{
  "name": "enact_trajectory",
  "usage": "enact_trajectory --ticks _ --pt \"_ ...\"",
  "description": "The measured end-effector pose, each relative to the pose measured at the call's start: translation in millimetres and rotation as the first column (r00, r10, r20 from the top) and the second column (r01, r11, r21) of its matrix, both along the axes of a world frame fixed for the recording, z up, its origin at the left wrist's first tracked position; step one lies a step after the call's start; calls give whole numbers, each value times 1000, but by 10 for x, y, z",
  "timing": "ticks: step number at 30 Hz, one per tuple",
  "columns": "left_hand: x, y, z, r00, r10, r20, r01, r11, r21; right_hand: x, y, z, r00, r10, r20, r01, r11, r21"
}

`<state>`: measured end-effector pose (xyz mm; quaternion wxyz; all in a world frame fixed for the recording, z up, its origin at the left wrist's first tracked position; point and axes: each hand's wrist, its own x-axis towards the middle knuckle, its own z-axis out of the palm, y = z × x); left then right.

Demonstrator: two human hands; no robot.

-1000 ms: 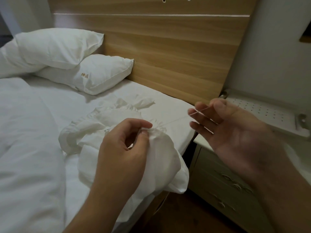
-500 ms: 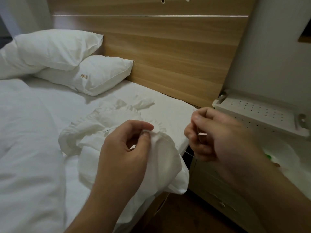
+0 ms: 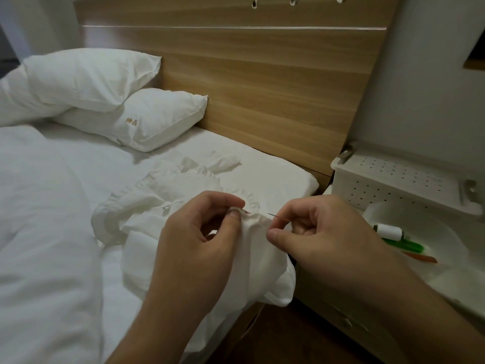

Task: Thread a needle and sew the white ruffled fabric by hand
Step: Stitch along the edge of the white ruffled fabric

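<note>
Head cam was looking down at both hands over the edge of the bed. Left hand had a pinch grip on a bunched fold of the white ruffled fabric, thumb and forefinger closed tight on the gathered edge up near the top of the fold. Right hand was just beside it, fingers curled in, pinching the needle so that only the thin dark tip poked out toward the fabric. Tip sat right next to the gathered edge; couldn't tell if it was actually touching the cloth or a hair short of it. Thread was too fine to make out near the hands.

Rest of the fabric lay spread on the bed behind the hands, with one part hanging over the mattress edge below the left hand. Another small dark pin or needle looked stuck in the cloth further left, too small to be sure.

Two white pillows were stacked against the wooden headboard, and a white duvet filled the left side. Off to the right sat a white perforated box, and near it a white bowl holding a spool of white thread plus some green and orange bits.
</note>
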<state>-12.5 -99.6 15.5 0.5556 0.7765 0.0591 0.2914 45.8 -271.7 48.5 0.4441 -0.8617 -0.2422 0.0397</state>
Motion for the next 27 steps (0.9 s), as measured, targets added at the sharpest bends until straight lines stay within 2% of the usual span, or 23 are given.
enact_trajectory --ticks 2,4,8,13,19,27 --pt "1 1 -3 1000 -12 -3 12 1000 1 9 -20 16 1000 -11 -2 11 999 33" --pt "0 8 -1 1000 -24 -1 24 1000 14 20 -49 55 999 -1 -39 7 988 156" --pt "-7 -3 2 998 -59 -7 60 996 64 47 -92 117 960 89 -264 15 930 367" --pt "-22 -26 -5 993 -120 -8 120 985 127 90 -117 134 882 155 -445 97 864 493" --pt "-16 -25 -13 983 -181 -15 180 966 184 107 -107 154 844 221 -489 128 802 583" --pt "-16 -4 -30 972 -230 -42 233 938 258 101 -47 136 854 218 -472 142 776 615"
